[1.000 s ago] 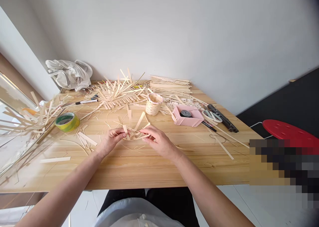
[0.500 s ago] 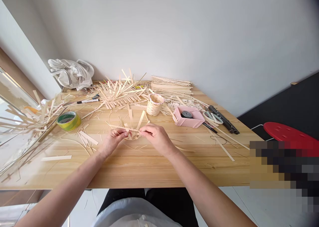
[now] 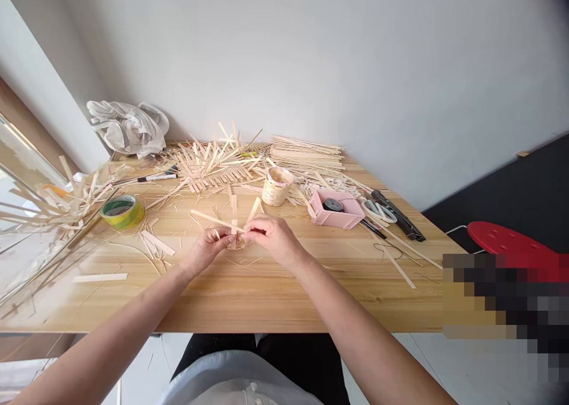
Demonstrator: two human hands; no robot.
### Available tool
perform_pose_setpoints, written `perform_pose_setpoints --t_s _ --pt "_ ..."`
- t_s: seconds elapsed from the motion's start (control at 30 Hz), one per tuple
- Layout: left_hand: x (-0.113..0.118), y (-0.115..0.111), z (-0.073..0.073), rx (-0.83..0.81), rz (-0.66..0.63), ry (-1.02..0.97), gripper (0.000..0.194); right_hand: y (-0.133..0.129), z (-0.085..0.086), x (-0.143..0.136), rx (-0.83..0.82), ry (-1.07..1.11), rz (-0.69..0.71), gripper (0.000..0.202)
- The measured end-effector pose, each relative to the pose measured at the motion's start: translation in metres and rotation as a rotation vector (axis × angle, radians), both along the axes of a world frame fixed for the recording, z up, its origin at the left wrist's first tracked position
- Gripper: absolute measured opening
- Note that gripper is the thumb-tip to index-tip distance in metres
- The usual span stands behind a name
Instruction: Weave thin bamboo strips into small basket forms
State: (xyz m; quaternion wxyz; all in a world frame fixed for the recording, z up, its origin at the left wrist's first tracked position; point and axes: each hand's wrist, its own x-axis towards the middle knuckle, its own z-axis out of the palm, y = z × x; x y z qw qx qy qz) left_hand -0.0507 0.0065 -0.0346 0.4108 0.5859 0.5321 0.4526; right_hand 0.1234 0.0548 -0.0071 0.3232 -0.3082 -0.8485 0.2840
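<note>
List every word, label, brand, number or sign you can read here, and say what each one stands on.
No text can be read.
Tape roll: pale marks inside its green core, too small and blurred to read.
White marker: no lettering can be made out.
Black disc: any marking is too small to read.

The strips point(image 3: 213, 219) are pale straw; the cup point(image 3: 275, 190) is cream with a woven pattern. The tape point(image 3: 127, 221) is yellow-green, the box point(image 3: 340, 217) pink, the stool point(image 3: 504, 238) red, the wall point(image 3: 311, 55) pale grey, the table point(image 3: 222, 307) light brown with streaky grain.
</note>
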Motion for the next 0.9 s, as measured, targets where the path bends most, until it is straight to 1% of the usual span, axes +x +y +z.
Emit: perform_pose_setpoints --t_s 0.1,0.23,0.4,0.5,0.63,0.83,0.9 --pt "0.0 0.002 -0.002 0.033 -0.043 0.04 0.027 0.001 0.005 0.001 0.017 -0.034 0.069 0.009" --pt "0.0 0.003 -0.001 0.04 -0.12 0.097 0.025 0.004 0.014 0.004 0.041 -0.094 0.107 0.005" --pt "0.001 0.002 -0.002 0.04 -0.132 0.102 0.025 0.008 0.03 0.006 0.011 -0.184 0.225 0.008" --pt "0.001 0.002 -0.003 0.051 -0.123 0.116 0.023 0.008 0.036 0.006 0.021 -0.181 0.207 0.008" --pt "0.0 0.003 -0.004 0.077 -0.125 0.121 0.022 0.008 0.039 0.005 0.006 -0.173 0.23 0.009" --pt "0.0 0.002 -0.002 0.047 -0.16 0.111 0.026 0.013 0.046 0.004 -0.007 -0.275 0.307 0.012" --pt "0.001 0.002 -0.003 0.026 -0.168 0.094 0.026 0.013 0.049 0.003 0.011 -0.288 0.299 0.015"
